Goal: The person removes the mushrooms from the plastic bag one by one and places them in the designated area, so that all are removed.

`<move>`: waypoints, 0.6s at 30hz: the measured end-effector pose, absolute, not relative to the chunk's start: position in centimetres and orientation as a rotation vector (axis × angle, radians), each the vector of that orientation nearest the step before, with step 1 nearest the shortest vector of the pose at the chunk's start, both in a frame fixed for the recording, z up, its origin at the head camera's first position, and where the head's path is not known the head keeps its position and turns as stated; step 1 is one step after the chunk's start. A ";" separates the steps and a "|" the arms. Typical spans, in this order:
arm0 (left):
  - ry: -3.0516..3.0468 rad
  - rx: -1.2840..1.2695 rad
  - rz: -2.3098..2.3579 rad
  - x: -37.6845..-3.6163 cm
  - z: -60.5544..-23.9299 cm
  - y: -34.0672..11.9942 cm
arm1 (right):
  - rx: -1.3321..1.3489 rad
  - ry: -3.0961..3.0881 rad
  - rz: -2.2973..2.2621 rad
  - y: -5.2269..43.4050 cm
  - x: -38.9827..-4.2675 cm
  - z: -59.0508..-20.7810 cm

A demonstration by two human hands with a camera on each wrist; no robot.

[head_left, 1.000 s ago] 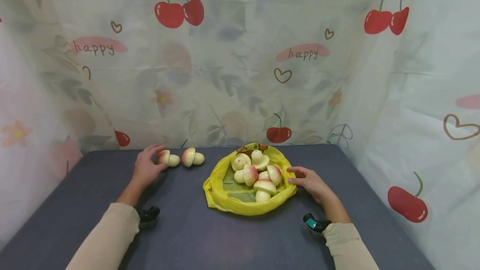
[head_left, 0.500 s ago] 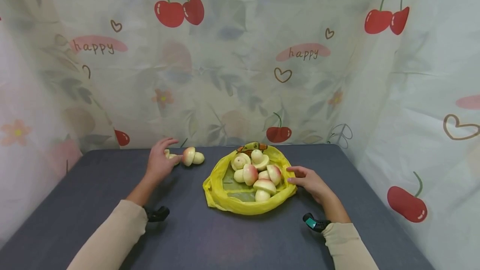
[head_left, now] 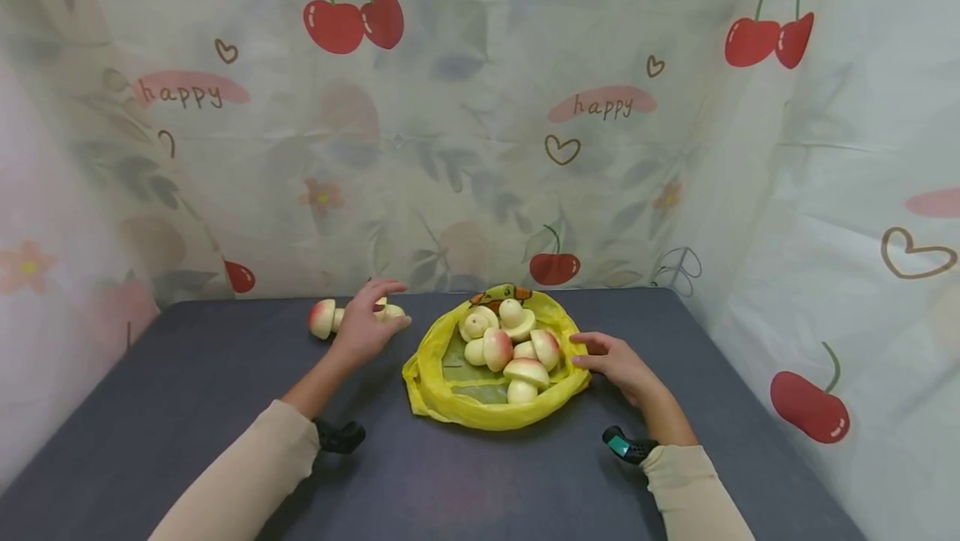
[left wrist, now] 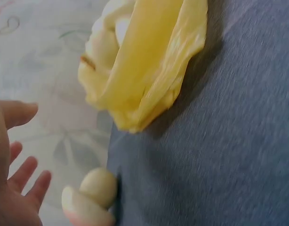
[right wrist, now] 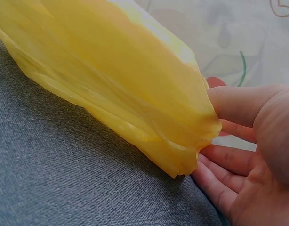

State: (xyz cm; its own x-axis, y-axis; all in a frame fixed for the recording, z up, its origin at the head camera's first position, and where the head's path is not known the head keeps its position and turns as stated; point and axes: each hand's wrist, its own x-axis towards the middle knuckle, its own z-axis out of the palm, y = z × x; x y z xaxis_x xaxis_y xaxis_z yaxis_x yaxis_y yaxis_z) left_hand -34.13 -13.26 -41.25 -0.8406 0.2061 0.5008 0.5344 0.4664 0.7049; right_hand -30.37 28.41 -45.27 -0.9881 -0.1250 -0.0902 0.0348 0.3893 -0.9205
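My left hand (head_left: 362, 333) reaches over a cream toy mushroom (head_left: 394, 313) near the table's back edge and partly covers it. In the left wrist view the fingers are spread and apart from that mushroom (left wrist: 95, 195). To the hand's left lies another toy mushroom (head_left: 322, 318) with a reddish cap. Several more mushrooms (head_left: 498, 349) lie inside a yellow plastic bag (head_left: 487, 418) with its mouth spread wide. My right hand (head_left: 626, 368) rests against the bag's right rim, thumb and fairly straight fingers touching the yellow plastic (right wrist: 116, 89).
The dark table (head_left: 465, 483) runs back to a printed curtain (head_left: 480, 124) with cherries and hearts. The curtain also hangs along both sides. A black wrist strap (head_left: 341, 437) sits on the left wrist, and a similar strap (head_left: 630, 445) on the right.
My left hand has moved right, from the left mushroom to the one beside it. The left mushroom is uncovered and lies about where it was. My right hand stays at the bag's rim.
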 end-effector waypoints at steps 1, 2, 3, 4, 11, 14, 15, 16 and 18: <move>-2.391 -0.659 -1.313 -34.1 -41.3 -13.0 | -0.079 2.495 -1.660 28.4 -30.4 -45.2; -2.408 -0.689 -1.306 -34.0 -41.3 -12.6 | -0.079 2.495 -1.659 28.4 -30.4 -45.2; -2.420 -0.726 -1.308 -34.0 -41.3 -12.3 | -0.077 2.495 -1.660 28.3 -30.4 -45.2; -2.432 -0.755 -1.316 -33.9 -41.4 -12.0 | -0.077 2.496 -1.658 28.4 -30.4 -45.2; -2.523 -0.925 -1.375 -33.4 -41.2 -10.0 | -0.072 2.499 -1.654 28.4 -30.5 -45.3; -2.582 -0.975 -1.379 -33.3 -41.0 -9.3 | -0.076 2.501 -1.650 28.4 -30.5 -45.3; -2.602 -0.987 -1.383 -33.3 -41.0 -9.0 | -0.077 2.503 -1.650 28.4 -30.5 -45.3; -2.620 -0.998 -1.392 -33.3 -40.9 -8.8 | -0.077 2.502 -1.652 28.4 -30.4 -45.3; -2.665 -1.012 -1.380 -33.4 -40.8 -8.3 | -0.079 2.503 -1.652 28.4 -30.4 -45.4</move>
State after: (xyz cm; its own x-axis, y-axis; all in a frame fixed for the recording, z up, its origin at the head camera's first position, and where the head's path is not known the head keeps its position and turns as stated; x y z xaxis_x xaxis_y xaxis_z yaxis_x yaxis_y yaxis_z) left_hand -33.43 -8.28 -40.78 -0.7954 0.5490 0.2569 0.5267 0.4162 0.7412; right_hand -30.45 28.39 -45.37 -0.9887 -0.1212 -0.0883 0.0336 0.3951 -0.9180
